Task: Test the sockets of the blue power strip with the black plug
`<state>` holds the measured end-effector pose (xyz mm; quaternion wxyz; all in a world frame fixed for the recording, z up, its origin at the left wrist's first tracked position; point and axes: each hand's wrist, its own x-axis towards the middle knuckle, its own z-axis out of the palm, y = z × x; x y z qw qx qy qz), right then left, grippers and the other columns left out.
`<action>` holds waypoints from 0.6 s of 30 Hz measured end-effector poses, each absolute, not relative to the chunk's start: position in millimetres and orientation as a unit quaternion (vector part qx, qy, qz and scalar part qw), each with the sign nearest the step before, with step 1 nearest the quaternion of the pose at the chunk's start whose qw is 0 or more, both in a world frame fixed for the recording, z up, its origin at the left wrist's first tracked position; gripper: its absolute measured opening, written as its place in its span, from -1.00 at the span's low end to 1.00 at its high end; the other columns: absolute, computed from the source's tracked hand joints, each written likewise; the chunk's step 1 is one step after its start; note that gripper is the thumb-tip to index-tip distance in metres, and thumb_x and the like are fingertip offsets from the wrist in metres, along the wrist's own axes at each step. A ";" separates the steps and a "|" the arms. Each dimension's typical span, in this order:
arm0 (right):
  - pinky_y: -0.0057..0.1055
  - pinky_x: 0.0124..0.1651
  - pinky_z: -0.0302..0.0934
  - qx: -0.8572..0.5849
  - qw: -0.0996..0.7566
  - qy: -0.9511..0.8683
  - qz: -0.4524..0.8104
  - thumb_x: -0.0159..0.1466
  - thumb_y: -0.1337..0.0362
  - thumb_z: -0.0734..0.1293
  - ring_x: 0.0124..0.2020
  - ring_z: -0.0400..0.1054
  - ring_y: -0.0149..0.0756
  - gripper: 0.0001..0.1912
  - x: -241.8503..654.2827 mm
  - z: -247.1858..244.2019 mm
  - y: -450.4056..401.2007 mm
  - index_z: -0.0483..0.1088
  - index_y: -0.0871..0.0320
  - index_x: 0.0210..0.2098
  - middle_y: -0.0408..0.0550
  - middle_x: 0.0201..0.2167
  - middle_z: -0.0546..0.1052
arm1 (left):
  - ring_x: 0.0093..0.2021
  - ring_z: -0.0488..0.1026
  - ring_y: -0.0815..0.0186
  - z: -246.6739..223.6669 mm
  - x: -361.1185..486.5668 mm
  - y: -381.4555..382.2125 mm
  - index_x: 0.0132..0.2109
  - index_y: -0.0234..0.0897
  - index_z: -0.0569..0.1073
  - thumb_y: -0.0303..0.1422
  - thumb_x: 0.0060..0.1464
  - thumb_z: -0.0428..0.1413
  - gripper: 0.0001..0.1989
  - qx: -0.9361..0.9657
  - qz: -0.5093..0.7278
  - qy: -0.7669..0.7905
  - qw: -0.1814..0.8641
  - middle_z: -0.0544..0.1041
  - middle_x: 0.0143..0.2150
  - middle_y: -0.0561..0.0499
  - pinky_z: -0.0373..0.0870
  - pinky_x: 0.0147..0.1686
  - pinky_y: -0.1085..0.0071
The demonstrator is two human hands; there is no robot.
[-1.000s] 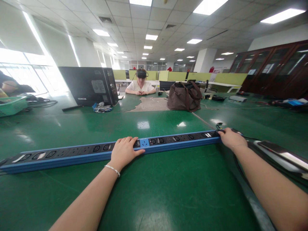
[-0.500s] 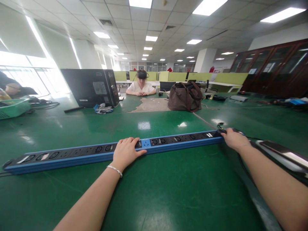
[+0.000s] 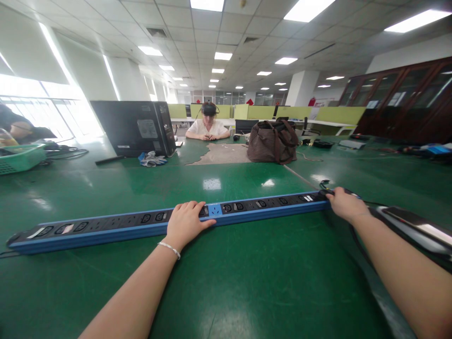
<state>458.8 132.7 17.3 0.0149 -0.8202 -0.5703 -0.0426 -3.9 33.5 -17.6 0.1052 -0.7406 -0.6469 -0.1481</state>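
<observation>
A long blue power strip point(image 3: 116, 239) with a black socket face lies across the green table, slightly slanted, its right end farther from me. My left hand point(image 3: 187, 220) is wrapped over its middle, thumb along the near edge beside a bright blue socket point(image 3: 214, 210). At the right end, my right hand point(image 3: 346, 205) has its fingers closed around a black plug point(image 3: 325, 192) at the socket face. The fingertips partly hide the plug, so how deep it sits I cannot tell. Thin black cable shows behind and beneath this hand.
Right of my right forearm lies a silver and black device point(image 3: 416, 223). Farther back are a black computer case point(image 3: 130, 127), gloves point(image 3: 152, 159), a brown bag point(image 3: 270, 141) and a green basket point(image 3: 21, 160). A person point(image 3: 208, 125) sits across the table point(image 3: 247, 282).
The power strip and both hands appear very slightly farther right, while the whole view has also shifted a little. Both holds look the same.
</observation>
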 end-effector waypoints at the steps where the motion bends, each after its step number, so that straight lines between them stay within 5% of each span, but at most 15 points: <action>1: -0.24 -0.21 0.15 -0.821 0.019 -0.569 -0.043 0.28 0.06 -0.10 -0.18 0.36 0.02 -0.49 458.4 17.3 132.1 0.18 0.30 -0.05 0.34 -0.21 0.42 | 0.01 0.31 0.14 -17.6 -3.9 33.4 0.07 -0.19 0.33 0.14 -0.04 -0.09 -0.35 -0.741 -0.148 -0.647 0.106 0.43 -0.03 -0.09 0.12 0.01 0.23; 12: -0.15 -0.19 0.15 -0.838 0.082 -0.539 -0.033 0.25 0.02 -0.06 -0.15 0.34 0.10 -0.48 460.8 13.7 130.9 0.20 0.25 -0.02 0.35 -0.14 0.42 | 0.03 0.29 0.13 -15.3 -2.9 32.4 0.08 -0.16 0.32 0.12 -0.04 -0.06 -0.36 -0.736 -0.143 -0.655 0.090 0.42 0.00 -0.09 0.10 0.02 0.23; 18: -0.37 -0.38 0.22 -0.845 0.211 -0.486 0.067 0.25 0.07 0.01 -0.58 0.37 -0.30 -0.56 485.4 11.3 136.6 0.13 0.23 -0.01 0.13 -0.26 0.50 | 0.01 0.31 0.12 -15.7 -2.8 32.0 0.07 -0.18 0.32 0.12 -0.04 -0.07 -0.36 -0.740 -0.145 -0.649 0.104 0.44 -0.03 -0.08 0.13 0.00 0.22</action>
